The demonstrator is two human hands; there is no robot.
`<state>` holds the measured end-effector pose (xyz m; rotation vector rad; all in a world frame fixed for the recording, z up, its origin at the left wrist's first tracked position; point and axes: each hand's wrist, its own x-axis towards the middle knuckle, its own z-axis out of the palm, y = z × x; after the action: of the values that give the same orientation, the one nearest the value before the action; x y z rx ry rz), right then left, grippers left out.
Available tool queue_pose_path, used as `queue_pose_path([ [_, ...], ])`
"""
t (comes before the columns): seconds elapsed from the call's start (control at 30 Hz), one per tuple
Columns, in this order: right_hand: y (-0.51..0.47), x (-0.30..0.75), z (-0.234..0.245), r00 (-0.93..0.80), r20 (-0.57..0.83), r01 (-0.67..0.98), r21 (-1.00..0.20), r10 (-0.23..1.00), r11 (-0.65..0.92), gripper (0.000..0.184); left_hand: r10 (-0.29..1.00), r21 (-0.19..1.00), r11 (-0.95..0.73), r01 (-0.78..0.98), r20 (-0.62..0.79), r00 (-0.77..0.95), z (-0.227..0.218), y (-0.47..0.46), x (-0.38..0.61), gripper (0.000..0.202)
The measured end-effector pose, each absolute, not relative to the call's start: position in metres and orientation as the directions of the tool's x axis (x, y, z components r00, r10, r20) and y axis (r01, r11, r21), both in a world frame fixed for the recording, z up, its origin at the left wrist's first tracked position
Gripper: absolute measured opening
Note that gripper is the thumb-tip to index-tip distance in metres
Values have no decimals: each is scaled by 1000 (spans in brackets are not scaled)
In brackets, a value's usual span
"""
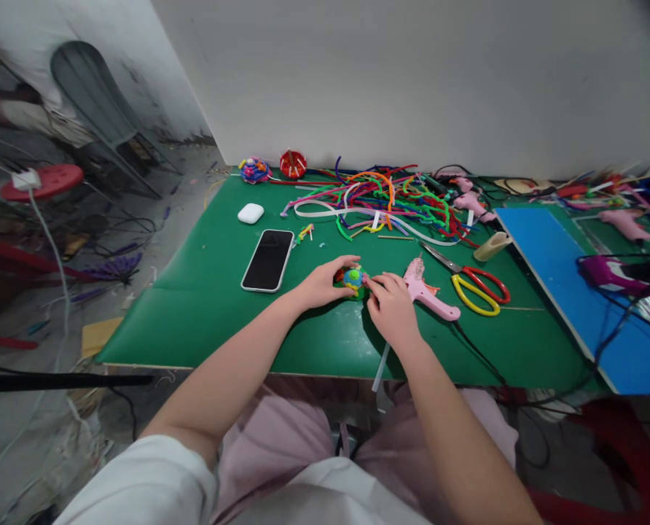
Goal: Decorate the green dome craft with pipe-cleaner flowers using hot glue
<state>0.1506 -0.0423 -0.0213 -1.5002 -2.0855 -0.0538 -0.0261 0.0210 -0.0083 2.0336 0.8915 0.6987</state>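
A small round craft [353, 277] in blue, green, yellow and orange, seemingly made of coiled pipe cleaners, sits low over the green table between my hands. My left hand [325, 283] curves round its left side, thumb in front and fingers behind. The fingers of my right hand [391, 302] are closed against its right edge, where a bit of pink shows; whether that is a separate piece I cannot tell. Just right of my right hand lies a pink hot glue gun [431, 297] with a clear glue stick [380, 368] below the hand.
Scissors [475, 284] with red and yellow handles lie beyond the glue gun. A tangle of pipe cleaners [380, 200] fills the back. A phone [269, 260] and white earbud case [251, 213] lie left. A blue board [576, 292] covers the right side. The glue gun's cord [481, 355] trails rightward.
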Motion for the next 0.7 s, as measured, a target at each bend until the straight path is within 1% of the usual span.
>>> queue_pose_path([
  [0.43,-44,149,-18,-267,416,884,-254,869,393,41,782,833,-439,337,170,600,-8,22,-25,63],
  [0.6,-44,148,-18,-253,423,884,-264,870,385,40,784,817,-447,365,162,599,-9,21,-25,63],
  [0.7,-44,148,-20,-227,442,879,-291,868,378,40,780,795,-473,379,178,600,-9,21,-25,62],
])
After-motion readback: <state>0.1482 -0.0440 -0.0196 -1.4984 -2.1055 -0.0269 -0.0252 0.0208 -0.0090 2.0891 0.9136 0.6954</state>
